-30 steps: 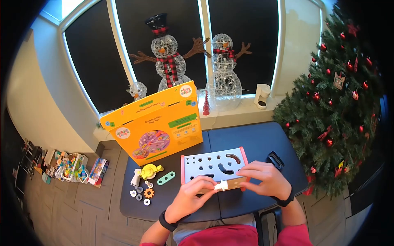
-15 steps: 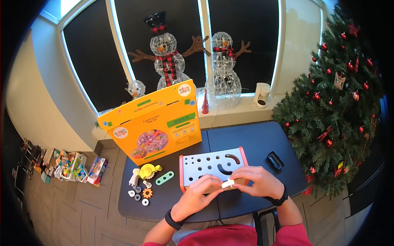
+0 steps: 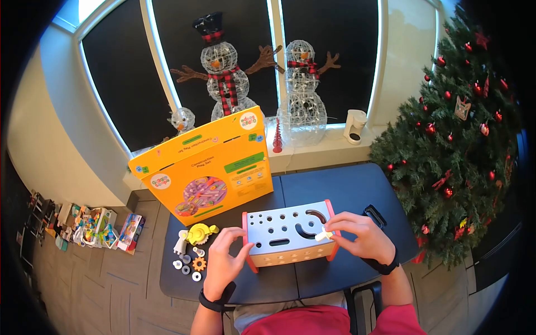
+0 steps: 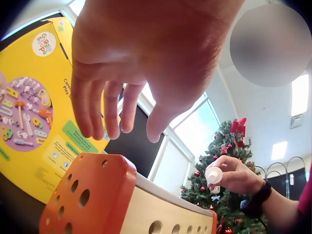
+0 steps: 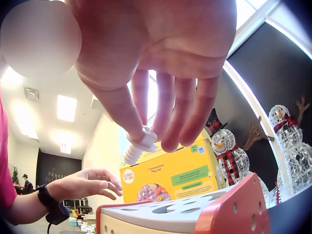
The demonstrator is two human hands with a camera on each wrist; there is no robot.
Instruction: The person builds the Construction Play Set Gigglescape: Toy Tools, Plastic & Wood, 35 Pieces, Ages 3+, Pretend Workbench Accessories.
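A toy workbench with a pale blue holed top and red end panels stands near the table's front. My right hand pinches a white threaded screw between thumb and fingers above the top's right front corner. In the right wrist view the screw tilts with its threads downward. My left hand is at the bench's left end, fingers apart and empty; the left wrist view shows it above the red panel, not touching.
Left of the bench lie a yellow piece, an orange gear and several small white and grey parts. A yellow box stands behind them. At the table's right is a black object.
My left hand has let go of the screw and moved left to the bench's end, covering the green strip. My right hand keeps the screw and has moved slightly right.
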